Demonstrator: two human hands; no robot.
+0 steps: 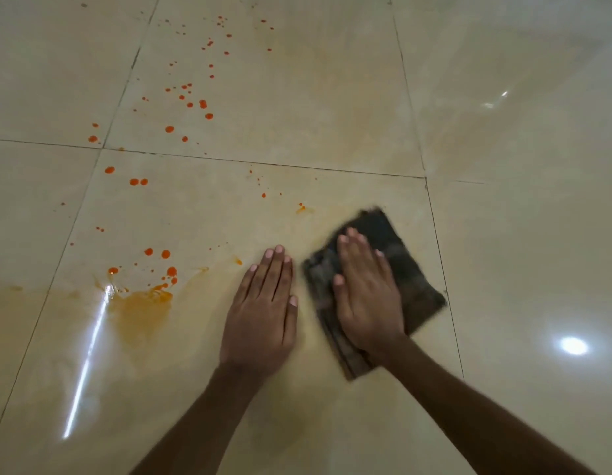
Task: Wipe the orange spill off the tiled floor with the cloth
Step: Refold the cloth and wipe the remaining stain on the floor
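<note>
Right hand point(366, 296) flat on dark cloth point(410, 269), left hand point(263, 313) flat on floor point(520, 234) beside it; orange spill point(143, 303) lies well left, unwiped, so a loaded cloth may smear it wider.

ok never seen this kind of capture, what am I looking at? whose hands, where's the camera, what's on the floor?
No machine here: a person works with bare hands. The single view comes from a wide-angle camera on their head, looking forward and down. The right hand presses flat on a dark folded cloth, blurred as if mid-wipe. The left hand rests flat on the glossy beige tiled floor, holding nothing. To the left lies an orange smear, with orange droplets scattered further away across the tiles. The bright streaks are light reflections.
</note>
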